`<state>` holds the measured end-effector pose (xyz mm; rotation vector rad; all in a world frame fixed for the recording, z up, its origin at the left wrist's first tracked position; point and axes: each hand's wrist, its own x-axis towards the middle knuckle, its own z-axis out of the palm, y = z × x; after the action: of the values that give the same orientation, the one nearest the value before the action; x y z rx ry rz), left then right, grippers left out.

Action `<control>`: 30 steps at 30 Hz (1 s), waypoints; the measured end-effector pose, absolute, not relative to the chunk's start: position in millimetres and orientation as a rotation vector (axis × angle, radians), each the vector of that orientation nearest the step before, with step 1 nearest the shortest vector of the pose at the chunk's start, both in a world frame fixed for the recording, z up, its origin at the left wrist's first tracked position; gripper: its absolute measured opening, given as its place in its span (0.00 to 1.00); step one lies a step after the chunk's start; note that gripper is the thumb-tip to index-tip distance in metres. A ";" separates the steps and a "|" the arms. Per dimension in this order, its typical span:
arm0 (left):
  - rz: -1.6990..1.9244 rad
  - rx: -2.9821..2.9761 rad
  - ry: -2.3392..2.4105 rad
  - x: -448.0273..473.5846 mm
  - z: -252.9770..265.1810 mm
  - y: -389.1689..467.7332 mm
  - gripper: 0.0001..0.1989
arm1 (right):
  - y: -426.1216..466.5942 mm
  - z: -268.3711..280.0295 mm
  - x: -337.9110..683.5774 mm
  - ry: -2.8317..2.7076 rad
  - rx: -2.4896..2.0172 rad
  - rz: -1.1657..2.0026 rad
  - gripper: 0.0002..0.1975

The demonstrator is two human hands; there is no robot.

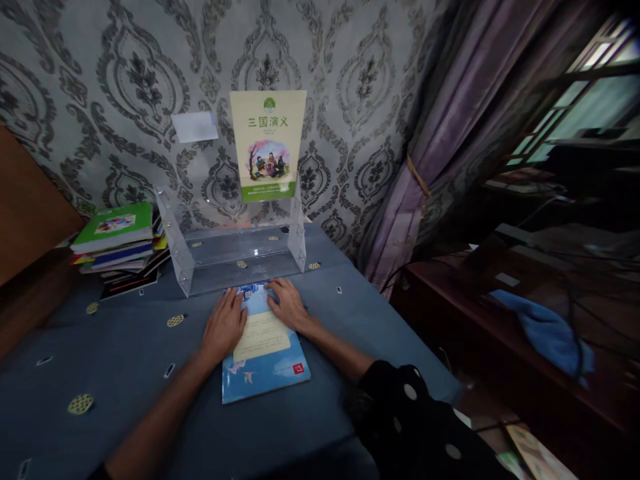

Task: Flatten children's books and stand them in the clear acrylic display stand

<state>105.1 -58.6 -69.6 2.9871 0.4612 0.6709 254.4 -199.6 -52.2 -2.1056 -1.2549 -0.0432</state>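
Apparently, left hand [225, 323] and right hand [289, 305] rest unclamped, apart, steadying a glossy blue-and-cream book [263, 341], lower centre; lifting would need edge grips.

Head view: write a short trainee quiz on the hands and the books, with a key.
1. True or false: the left hand and the right hand are on opposite sides of the blue book.
2. As seen in this view, where is the stack of books relative to the clear stand?
A) on top of it
B) to its left
C) to its right
3. Fill in: the top book of that stack has a mostly ____ cover.

Key: 1. True; 2. B; 3. green
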 end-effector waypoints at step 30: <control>0.530 3.050 0.453 139.7 -59.0 -83.7 0.26 | -205.0 -56.8 275.2 -1.044 -2.120 -0.058 0.19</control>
<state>139.7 -83.7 -59.0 3.0501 0.4527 0.5305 275.2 -205.0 -56.8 -2.1196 -1.0442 -0.0578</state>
